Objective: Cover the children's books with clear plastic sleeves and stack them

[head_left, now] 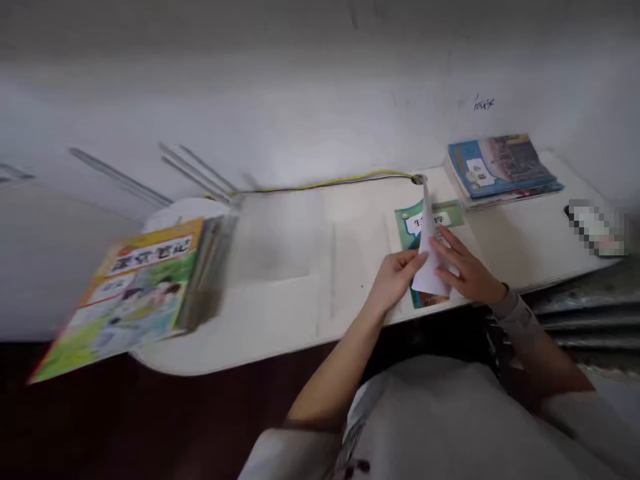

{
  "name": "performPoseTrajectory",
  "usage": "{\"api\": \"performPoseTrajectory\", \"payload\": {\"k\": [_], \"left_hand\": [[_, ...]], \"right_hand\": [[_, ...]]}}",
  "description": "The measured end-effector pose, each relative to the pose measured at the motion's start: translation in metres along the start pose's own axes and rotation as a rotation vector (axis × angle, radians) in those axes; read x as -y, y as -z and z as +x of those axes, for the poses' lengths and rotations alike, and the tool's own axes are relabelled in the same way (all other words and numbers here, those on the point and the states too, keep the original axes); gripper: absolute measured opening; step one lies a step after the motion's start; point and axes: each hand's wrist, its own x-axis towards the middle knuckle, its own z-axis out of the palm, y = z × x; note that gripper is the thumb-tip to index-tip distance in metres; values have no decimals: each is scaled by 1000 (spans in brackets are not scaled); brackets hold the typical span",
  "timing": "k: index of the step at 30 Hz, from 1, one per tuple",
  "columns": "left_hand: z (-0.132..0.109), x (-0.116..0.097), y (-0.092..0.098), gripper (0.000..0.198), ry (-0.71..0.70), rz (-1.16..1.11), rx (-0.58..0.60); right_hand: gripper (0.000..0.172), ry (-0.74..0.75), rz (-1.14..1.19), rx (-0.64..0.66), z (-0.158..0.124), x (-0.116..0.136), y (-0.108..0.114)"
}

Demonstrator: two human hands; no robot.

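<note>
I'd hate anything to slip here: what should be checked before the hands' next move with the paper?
1. Left hand pinches the folded white paper: ok.
2. Right hand grips it: cannot tell; its fingers lie across it.
3. Paper backed by the green book: ok.
4. Table bare left of the hands: ok.
5. Book stack on the left fully on the table: not ok, it overhangs the edge.
6. Yellow cable apart from the hands: ok.

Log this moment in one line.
left hand: grips folded paper | right hand: touches folded paper | beneath: green book | on: table
</note>
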Motion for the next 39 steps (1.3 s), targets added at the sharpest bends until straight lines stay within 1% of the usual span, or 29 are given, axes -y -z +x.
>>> {"api": "performPoseTrajectory", "payload": {"k": [2, 3, 5, 6, 8, 9, 10, 11, 12, 14, 17, 20, 23, 28, 30, 32, 35, 37, 39], "left_hand": [[-1, 6, -1, 46, 10, 186, 54], [-2, 9, 0, 48, 0, 286, 53], [-6, 19, 8, 47, -61, 509, 2], [-9, 25, 15, 44, -110, 631, -62], [-16, 41, 34, 40, -186, 886, -254], [-20, 50, 45, 45, -188, 1012, -345], [-25, 60, 55, 55, -158, 1122, -414], [-29, 70, 64, 63, -113, 1199, -443], [-32, 79, 72, 68, -77, 1245, -444], [-37, 94, 82, 67, -64, 1269, -421], [-38, 104, 86, 52, -108, 1248, -446], [-38, 101, 83, 40, -120, 1225, -470], [-40, 94, 80, 30, -112, 1204, -472], [-42, 80, 78, 25, -33, 1155, -482], [-41, 75, 78, 24, 22, 1127, -511], [-40, 73, 78, 24, 34, 1095, -558], [-38, 76, 78, 27, -54, 1077, -609], [-37, 81, 76, 27, -124, 1097, -582], [-37, 85, 74, 26, -165, 1117, -549]], "right_hand": [[62, -7, -11, -12, 3, -1, -1], [63, -12, -20, -14, 5, -3, -2], [65, -21, -44, -9, 7, -9, -7], [66, -26, -58, -3, 8, -13, -10], [68, -38, -75, 12, 10, -20, -19], [69, -42, -78, 21, 11, -22, -24], [69, -44, -85, 32, 14, -22, -29], [68, -42, -99, 47, 17, -20, -33], [67, -39, -125, 67, 20, -16, -38], [64, -33, -216, 115, 30, -2, -46], [57, -38, -388, 184, 45, 22, -59], [53, -49, -507, 211, 57, 36, -71], [52, -62, -562, 213, 62, 40, -80], [50, -78, -585, 204, 65, 42, -86], [50, -76, -583, 200, 67, 45, -89], [51, -68, -568, 200, 69, 51, -93], [50, -48, -523, 217, 73, 62, -100], [48, -34, -476, 247, 78, 67, -101], [46, -35, -435, 276, 89, 66, -98]]}}
